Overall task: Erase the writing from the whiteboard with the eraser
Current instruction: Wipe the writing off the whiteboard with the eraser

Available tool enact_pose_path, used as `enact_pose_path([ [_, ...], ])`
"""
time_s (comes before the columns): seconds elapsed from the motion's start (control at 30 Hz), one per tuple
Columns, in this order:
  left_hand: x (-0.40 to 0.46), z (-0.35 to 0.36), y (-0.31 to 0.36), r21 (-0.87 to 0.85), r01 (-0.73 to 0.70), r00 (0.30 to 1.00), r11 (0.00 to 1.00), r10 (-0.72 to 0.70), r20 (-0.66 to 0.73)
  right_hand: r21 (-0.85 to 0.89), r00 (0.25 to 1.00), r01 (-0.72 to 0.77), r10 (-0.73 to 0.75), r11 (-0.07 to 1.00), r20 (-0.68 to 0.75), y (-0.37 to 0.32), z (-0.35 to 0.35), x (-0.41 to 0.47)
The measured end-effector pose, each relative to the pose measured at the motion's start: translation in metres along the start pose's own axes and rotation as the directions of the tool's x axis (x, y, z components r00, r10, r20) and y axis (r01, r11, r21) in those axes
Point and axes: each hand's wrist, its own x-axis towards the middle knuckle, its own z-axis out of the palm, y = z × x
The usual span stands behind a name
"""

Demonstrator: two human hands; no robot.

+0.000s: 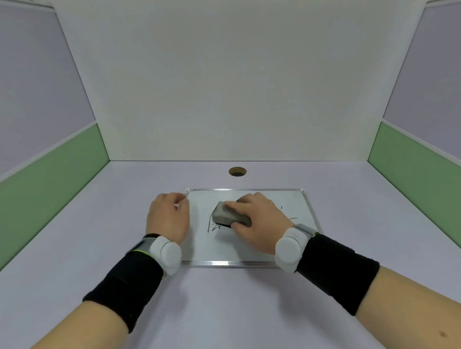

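Observation:
A small whiteboard (pixel 228 254) with a metal frame lies flat on the desk in front of me. Black scribbles (pixel 213 226) show on its left middle part, and a few thin marks remain near its right side. My right hand (pixel 258 223) grips a grey block eraser (pixel 224 211) and presses it on the board just above and to the right of the scribbles. Over the board's left edge rests my left hand (pixel 169 217), with fingers curled at the far left corner. Both wrists carry white sensor units and black bands.
The pale desk (pixel 231 307) is boxed in by a white back wall and green and lilac side panels. A round cable hole (pixel 237 171) sits in the desk just behind the board.

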Motion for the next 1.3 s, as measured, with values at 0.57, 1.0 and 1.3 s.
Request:
enact_pose_path([
  [0.57,-0.025,0.023,-0.046,0.533,-0.159,0.986,0.831,0.111,0.123,-0.075,0.989,0.116,-0.108,0.990,0.101,-0.021,0.038,-0.006],
  [1.0,-0.024,0.023,-0.048,0.539,-0.205,0.977,0.817,0.135,0.167,-0.159,0.993,0.012,0.006,0.987,0.114,0.017,0.048,0.070],
  [1.3,-0.027,0.023,-0.043,0.560,-0.196,0.979,0.805,0.131,0.155,-0.217,0.996,-0.028,0.045,0.976,0.073,0.005,0.053,0.062],
])
